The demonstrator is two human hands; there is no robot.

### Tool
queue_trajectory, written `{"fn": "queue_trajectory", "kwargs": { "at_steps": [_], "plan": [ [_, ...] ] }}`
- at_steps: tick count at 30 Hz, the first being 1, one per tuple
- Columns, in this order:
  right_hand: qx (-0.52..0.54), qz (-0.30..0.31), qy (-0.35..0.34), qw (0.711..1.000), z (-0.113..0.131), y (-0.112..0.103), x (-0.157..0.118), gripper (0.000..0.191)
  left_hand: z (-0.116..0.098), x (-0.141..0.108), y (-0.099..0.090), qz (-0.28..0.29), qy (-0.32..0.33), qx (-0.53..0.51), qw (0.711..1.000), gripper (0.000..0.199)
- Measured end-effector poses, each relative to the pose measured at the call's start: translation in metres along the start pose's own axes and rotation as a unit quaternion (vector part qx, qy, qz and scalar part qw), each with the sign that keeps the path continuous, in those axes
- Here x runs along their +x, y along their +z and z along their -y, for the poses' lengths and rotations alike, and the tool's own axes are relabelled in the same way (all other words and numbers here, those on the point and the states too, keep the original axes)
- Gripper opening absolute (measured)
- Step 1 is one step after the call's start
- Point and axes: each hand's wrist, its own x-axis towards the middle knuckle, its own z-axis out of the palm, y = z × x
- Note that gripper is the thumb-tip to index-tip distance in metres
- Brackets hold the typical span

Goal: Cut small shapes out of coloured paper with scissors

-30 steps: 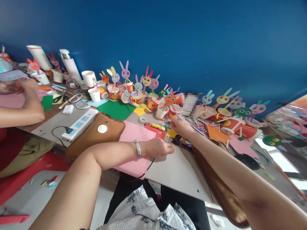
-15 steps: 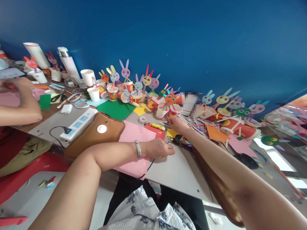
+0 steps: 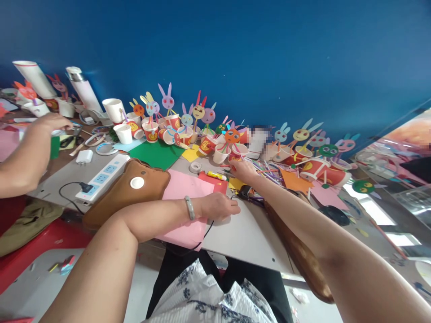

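My left hand rests at the edge of a pink paper sheet, its fingers curled together. Whatever may be inside them is hidden. Farther out, my right hand is closed beside the paper cups and a pile of thin coloured sticks. A bit of red shows at its fingertips, too small to name. Just beyond it stands a white cup with an orange paper face. Between my hands lie a yellow glue stick, red paper and black-handled scissors.
Cups with paper rabbit faces line the blue wall. To the left are a power strip, a brown cushion and green paper. A co-worker's arm reaches in at far left. Orange paper lies right.
The view has shifted slightly to the right. My hands keep nearly the same places over the table. The co-worker's hand has moved over the items at the left.
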Motion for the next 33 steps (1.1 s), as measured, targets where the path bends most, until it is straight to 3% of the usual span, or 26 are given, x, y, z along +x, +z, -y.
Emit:
{"fn": "queue_trajectory", "kwargs": {
  "at_steps": [10,33],
  "plan": [
    [0.008,-0.009,0.019,1.000,0.001,0.003,0.000,0.020,-0.002,0.000,-0.008,0.021,-0.003,0.007,1.000,0.017],
    [0.037,0.001,0.011,0.999,0.001,0.000,-0.002,0.021,0.001,-0.002,0.003,0.002,-0.010,0.018,1.000,0.013]
  ]
}}
